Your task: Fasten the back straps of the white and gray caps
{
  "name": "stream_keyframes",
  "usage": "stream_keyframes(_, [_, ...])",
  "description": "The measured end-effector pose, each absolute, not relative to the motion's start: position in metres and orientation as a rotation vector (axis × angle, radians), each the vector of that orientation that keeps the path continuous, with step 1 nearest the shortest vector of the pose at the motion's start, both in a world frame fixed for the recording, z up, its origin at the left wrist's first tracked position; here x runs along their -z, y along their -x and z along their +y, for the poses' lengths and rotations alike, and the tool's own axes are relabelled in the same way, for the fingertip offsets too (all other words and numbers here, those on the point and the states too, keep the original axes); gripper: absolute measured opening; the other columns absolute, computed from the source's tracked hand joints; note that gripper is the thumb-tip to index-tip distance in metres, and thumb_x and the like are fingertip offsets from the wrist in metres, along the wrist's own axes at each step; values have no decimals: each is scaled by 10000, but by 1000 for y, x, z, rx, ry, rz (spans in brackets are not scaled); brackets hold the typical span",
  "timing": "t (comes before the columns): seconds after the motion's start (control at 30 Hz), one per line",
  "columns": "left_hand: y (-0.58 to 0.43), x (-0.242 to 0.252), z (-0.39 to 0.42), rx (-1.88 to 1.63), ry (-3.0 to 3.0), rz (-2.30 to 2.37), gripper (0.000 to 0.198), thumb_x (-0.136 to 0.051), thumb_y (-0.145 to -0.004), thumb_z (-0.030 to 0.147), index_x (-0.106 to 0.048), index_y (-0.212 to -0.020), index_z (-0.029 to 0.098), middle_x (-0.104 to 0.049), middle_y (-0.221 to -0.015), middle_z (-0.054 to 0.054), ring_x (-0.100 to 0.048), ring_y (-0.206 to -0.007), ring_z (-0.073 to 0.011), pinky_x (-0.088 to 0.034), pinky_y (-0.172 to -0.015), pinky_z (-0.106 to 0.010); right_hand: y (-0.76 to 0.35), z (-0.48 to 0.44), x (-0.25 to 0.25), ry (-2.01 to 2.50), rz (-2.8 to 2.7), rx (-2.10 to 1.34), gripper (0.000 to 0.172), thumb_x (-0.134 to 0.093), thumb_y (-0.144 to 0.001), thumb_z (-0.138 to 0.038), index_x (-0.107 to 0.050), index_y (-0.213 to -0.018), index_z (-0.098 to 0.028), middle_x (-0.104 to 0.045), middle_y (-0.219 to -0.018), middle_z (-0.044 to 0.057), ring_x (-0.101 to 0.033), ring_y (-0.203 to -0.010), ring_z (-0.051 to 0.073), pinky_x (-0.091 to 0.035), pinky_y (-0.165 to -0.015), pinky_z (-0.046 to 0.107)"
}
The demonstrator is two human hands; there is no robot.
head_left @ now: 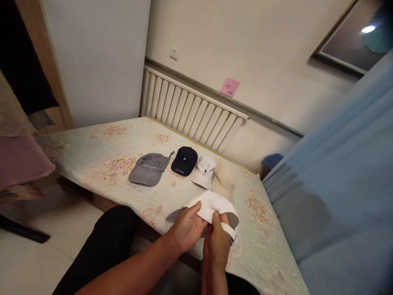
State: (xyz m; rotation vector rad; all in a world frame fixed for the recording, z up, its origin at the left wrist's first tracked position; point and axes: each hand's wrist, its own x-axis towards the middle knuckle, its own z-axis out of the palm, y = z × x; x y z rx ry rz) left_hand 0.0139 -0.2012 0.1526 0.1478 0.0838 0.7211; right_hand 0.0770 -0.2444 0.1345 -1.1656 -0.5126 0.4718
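Note:
Both hands hold a white cap (215, 203) above the near edge of the bed, its strap (229, 230) and open back facing right. My left hand (189, 227) grips the cap with its thumb on top of the fabric. Close beside it, my right hand (217, 235) pinches the cap near the strap, thumb up. Beyond the hands several caps lie in a row: a grey cap (150, 167) at the left, a navy cap (184, 161), a white cap with small marks (204, 171), and a beige cap (223, 183) partly behind the held one.
The caps lie on a floral bedcover (113, 164). Behind the bed stands a white radiator (187, 107) with a pink note (230, 87) above. A blue curtain (337, 172) hangs on the right. My black-clad knee (107, 241) is at the bed's front edge.

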Motion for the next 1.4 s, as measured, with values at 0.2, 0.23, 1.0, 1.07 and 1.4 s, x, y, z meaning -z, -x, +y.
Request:
stream_keyframes(0.2, [-12, -151, -190, -753, -91, 135, 398, -432, -908, 202, -486, -1261, 24, -653, -1112, -156, -576, -1107, -237, -408, -1003, -347, -81, -249, -136, 1070, -310, -488, 341, -600, -771, -308, -593, -1073, -150, -671, -958, 15, -616, -937, 158, -453, -927, 330])
stream_keyframes(0.23, [-11, -151, -187, -761, -82, 145, 396, -432, -910, 200, -482, -1263, 27, -658, -1104, -151, -584, -1096, -229, -415, -997, -339, -83, -250, -136, 1056, -291, -485, 343, -605, -773, -304, -589, -1081, -152, -669, -978, 16, -615, -951, 156, -441, -949, 335])
stream_keyframes(1.0, [-12, -146, -195, -681, -34, 194, 344, -468, -892, 163, -508, -1213, 45, -680, -1047, -140, -620, -1041, -209, -423, -1000, -334, -64, -242, -132, 892, -245, -487, 481, -580, -825, -330, -481, -1274, -190, -582, -1268, 60, -558, -1137, 171, -394, -1035, 392])
stream_keyframes(1.07, [-11, -146, -189, -724, -33, 214, 367, -465, -894, 169, -491, -1245, 65, -682, -1054, -125, -630, -1023, -207, -449, -972, -330, -69, -244, -131, 873, -268, -478, 479, -564, -833, -324, -474, -1284, -189, -565, -1289, 64, -545, -1155, 182, -389, -1035, 412])
stream_keyframes(1.4, [-12, -148, -200, -680, -62, 150, 431, -465, -872, 122, -463, -1301, 76, -665, -1107, -123, -595, -1088, -229, -391, -1024, -358, -63, -246, -132, 744, -324, -571, 578, -539, -847, -371, -368, -1373, -203, -566, -1291, 81, -537, -1168, 201, -376, -1040, 449])
